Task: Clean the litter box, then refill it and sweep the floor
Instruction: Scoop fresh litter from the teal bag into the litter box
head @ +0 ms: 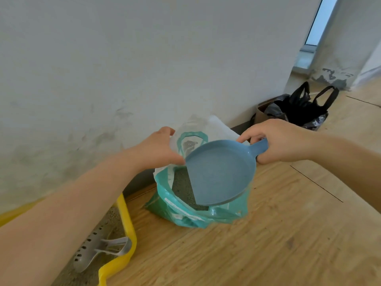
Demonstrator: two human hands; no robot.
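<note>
Litter box (125, 230): yellow, at about 7 o'clock in the head view, hard against the wall and mostly cut off by the left forearm; only its near rim and a strip of grey litter show.
Sifter (97, 249): a grey slotted scoop lying inside the box on the litter, handle toward 4 o'clock, parked where it will not soil the floor.
Litter bag (185, 213): teal and white, standing on the wooden floor (268, 234) just to the 3 o'clock side of the box, close enough for short trips; its mouth is open and grey litter shows inside.
Left hand (158, 149): thumb and fingers pinch the white top edge of the bag at its 10 o'clock rim and pull it up and back, likely to keep the mouth wide and the bag upright.
Blue scoop (220, 172): solid, empty, held over the bag's mouth, tilted with its flat front edge down toward 8 o'clock and just at the litter.
Right hand (282, 141): fingers curled round the scoop's short handle at 2 o'clock, wrist bent down, forearm entering from 4 o'clock.
Step, as I judge it: refilling, with the scoop about to dig.
Black bag (301, 108): in a carton by the wall at 1 o'clock, well apart, probably for waste.
</note>
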